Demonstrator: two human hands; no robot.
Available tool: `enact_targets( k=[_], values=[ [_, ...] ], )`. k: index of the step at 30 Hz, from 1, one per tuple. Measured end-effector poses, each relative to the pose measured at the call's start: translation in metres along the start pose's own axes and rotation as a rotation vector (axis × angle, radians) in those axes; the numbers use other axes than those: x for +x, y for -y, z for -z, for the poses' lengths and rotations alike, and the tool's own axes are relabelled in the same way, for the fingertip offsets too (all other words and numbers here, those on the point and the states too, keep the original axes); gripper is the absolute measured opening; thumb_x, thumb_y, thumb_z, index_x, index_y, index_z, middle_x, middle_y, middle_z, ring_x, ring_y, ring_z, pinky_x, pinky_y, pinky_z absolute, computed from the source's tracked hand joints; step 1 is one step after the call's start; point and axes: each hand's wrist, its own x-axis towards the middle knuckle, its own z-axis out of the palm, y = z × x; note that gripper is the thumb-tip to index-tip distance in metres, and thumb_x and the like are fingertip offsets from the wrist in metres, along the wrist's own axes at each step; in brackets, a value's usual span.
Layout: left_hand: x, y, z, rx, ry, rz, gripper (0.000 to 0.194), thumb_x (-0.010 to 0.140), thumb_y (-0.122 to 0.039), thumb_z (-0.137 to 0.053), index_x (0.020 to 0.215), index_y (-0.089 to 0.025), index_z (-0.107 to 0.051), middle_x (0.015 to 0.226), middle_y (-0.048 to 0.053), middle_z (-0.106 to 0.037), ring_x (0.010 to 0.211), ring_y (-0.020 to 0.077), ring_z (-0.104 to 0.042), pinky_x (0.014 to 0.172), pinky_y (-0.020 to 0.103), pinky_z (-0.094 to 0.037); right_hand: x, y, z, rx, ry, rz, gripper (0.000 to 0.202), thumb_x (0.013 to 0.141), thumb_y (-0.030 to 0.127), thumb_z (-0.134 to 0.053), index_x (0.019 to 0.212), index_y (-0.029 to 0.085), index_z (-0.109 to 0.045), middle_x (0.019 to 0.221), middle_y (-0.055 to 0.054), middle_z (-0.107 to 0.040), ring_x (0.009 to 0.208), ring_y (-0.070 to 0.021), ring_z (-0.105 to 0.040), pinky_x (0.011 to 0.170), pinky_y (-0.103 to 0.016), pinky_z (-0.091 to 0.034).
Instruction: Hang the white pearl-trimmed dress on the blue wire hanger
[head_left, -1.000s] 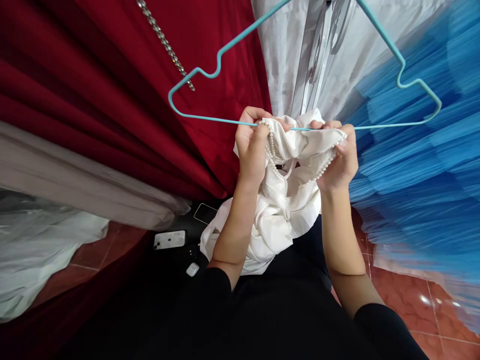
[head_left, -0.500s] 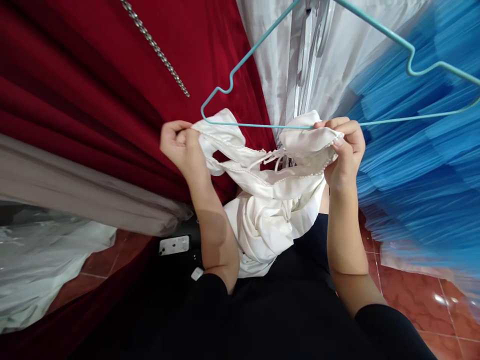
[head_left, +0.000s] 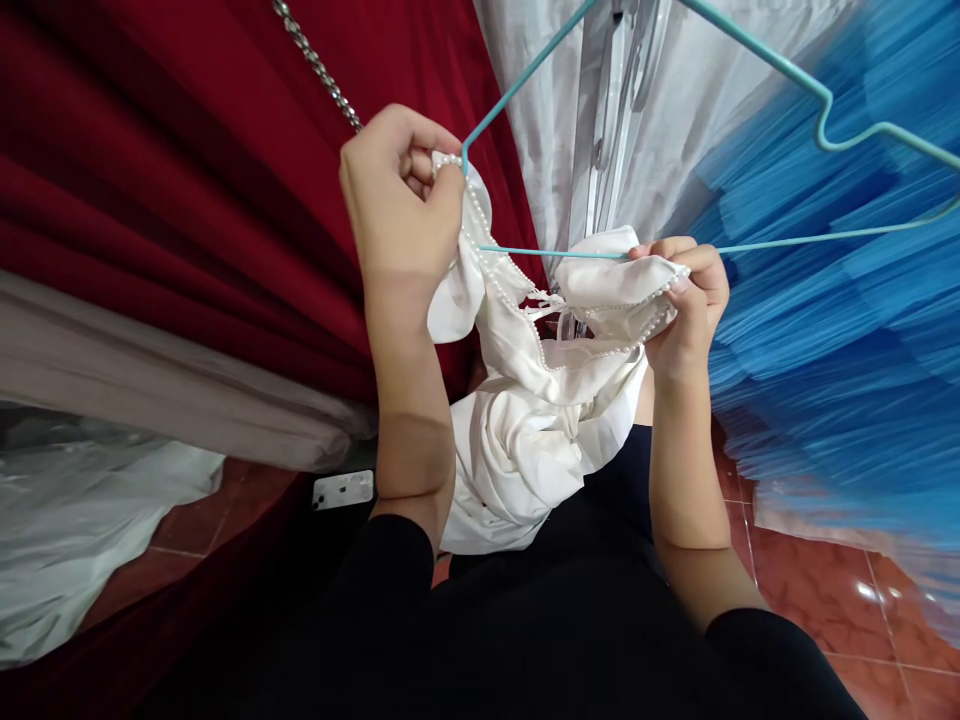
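Note:
A white garment (head_left: 510,460) with beaded edging lies bunched on my lap, its upper part raised between my hands. My left hand (head_left: 405,190) pinches a beaded edge of it at the left end of the light-blue hanger (head_left: 780,65), where the cloth covers the hanger's corner. On the right, my right hand (head_left: 686,295) grips the other side of the garment, with fingers against the hanger's bottom bar. Thin white strings cross the middle of the garment, below that bar.
Red cloth (head_left: 225,200) hangs on the left with a beaded strip (head_left: 319,70). Blue tulle (head_left: 840,330) fills the right, beside white fabric (head_left: 690,110). A phone (head_left: 343,490) lies at lower left. Tiled floor (head_left: 817,590) shows at lower right.
My left hand has moved up and to the right with its part of the garment, onto the hanger's left end. My right hand has barely moved.

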Motion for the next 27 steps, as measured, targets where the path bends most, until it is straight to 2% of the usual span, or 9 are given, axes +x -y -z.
enact_targets(
  k=[4,9,14,17,19,21,23,25,27],
  values=[
    [-0.013,0.003,0.008,-0.035,0.063,-0.006,0.005,0.089,-0.015,-0.084,0.091,-0.02,-0.084,0.078,0.0,-0.064,0.073,0.0136,-0.051,0.071,0.028,-0.046,-0.001,-0.005,0.005,-0.014,0.045,0.041,0.035,0.098,0.059,-0.049,0.083,0.027,-0.049,0.091,-0.004,-0.055,0.096,-0.0231,-0.07,0.098,-0.049,-0.06],
    [-0.043,-0.022,-0.008,-0.035,-0.09,-0.252,0.03,0.092,-0.041,-0.084,0.115,-0.023,-0.081,0.106,0.005,-0.062,0.094,0.0187,-0.059,0.083,0.031,-0.049,0.0,-0.017,0.005,-0.152,0.055,0.021,0.034,0.102,0.056,-0.04,0.09,0.028,-0.053,0.096,-0.006,-0.054,0.104,-0.0243,-0.071,0.096,-0.048,-0.061],
    [-0.08,-0.033,-0.059,-0.078,0.367,-0.295,0.025,0.11,-0.032,-0.052,0.114,-0.028,-0.076,0.11,0.006,-0.073,0.109,0.0262,-0.066,0.102,0.042,-0.049,0.002,-0.011,0.001,-0.017,0.006,0.019,0.028,0.1,0.049,-0.045,0.083,0.027,-0.047,0.092,-0.004,-0.057,0.103,-0.0234,-0.073,0.095,-0.047,-0.061],
    [-0.096,-0.033,-0.074,0.069,0.4,-0.228,0.029,0.109,-0.02,-0.047,0.117,-0.027,-0.074,0.11,0.003,-0.075,0.105,0.025,-0.067,0.104,0.044,-0.046,-0.001,0.0,0.001,0.086,0.007,0.074,0.027,0.096,0.047,-0.059,0.081,0.025,-0.051,0.091,-0.001,-0.06,0.096,-0.021,-0.074,0.092,-0.045,-0.061],
    [-0.1,-0.039,-0.074,0.184,0.371,-0.207,0.034,0.108,-0.013,-0.044,0.118,-0.025,-0.074,0.111,0.003,-0.075,0.107,0.0235,-0.066,0.104,0.043,-0.046,-0.004,0.007,0.005,-0.013,-0.017,0.119,0.026,0.094,0.045,-0.065,0.081,0.024,-0.057,0.091,-0.001,-0.063,0.098,-0.0206,-0.074,0.094,-0.044,-0.06],
    [-0.1,-0.047,-0.068,0.244,0.377,-0.202,0.036,0.107,-0.008,-0.044,0.118,-0.026,-0.074,0.108,0.002,-0.075,0.105,0.0217,-0.066,0.101,0.041,-0.046,-0.007,0.012,0.015,-0.189,-0.128,0.184,0.021,0.091,0.038,-0.07,0.079,0.021,-0.064,0.09,-0.002,-0.067,0.102,-0.02,-0.072,0.096,-0.043,-0.059],
    [-0.095,-0.052,-0.062,0.26,0.392,-0.204,0.036,0.104,-0.004,-0.05,0.118,-0.025,-0.075,0.103,0.001,-0.076,0.101,0.0207,-0.066,0.095,0.04,-0.046,-0.007,0.014,0.032,-0.331,-0.327,0.199,0.015,0.085,0.025,-0.074,0.073,0.019,-0.067,0.081,-0.001,-0.067,0.089,-0.016,-0.07,0.085,-0.036,-0.057],
    [-0.09,-0.053,-0.058,0.282,0.407,-0.194,0.036,0.1,0.0,-0.053,0.116,-0.024,-0.075,0.1,0.001,-0.076,0.098,0.0212,-0.066,0.092,0.04,-0.046,-0.002,0.015,0.056,-0.424,-0.507,0.127,0.009,0.08,0.014,-0.074,0.072,0.017,-0.071,0.07,0.002,-0.065,0.069,-0.0102,-0.063,0.07,-0.03,-0.052],
    [-0.087,-0.05,-0.056,0.319,0.43,-0.174,0.037,0.099,0.0,-0.052,0.116,-0.024,-0.075,0.101,0.002,-0.075,0.098,0.0228,-0.066,0.093,0.042,-0.046,0.012,0.019,0.081,-0.528,-0.592,0.067,0.009,0.078,0.006,-0.075,0.077,0.016,-0.076,0.069,0.003,-0.07,0.065,-0.0088,-0.063,0.068,-0.028,-0.049]
  ],
)
